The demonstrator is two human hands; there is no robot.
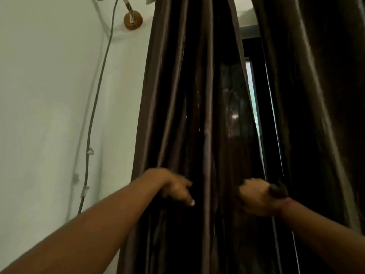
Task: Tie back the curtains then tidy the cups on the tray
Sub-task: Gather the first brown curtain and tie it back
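Both curtains (pixel 187 115) are plain dark brown with a paler bronze sheen on the folds. The wall (pixel 49 95) is pale greenish white, its cable (pixel 95 107) grey, the round knob (pixel 133 20) orange-brown. The window gap (pixel 252 91) shows white and green.

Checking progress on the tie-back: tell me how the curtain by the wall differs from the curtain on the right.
The curtain by the wall is bunched into narrow folds; the right curtain hangs in broader ones. The left hand and right hand both grip the first; no hand touches the second. Both are dark brown, glossy fabric.
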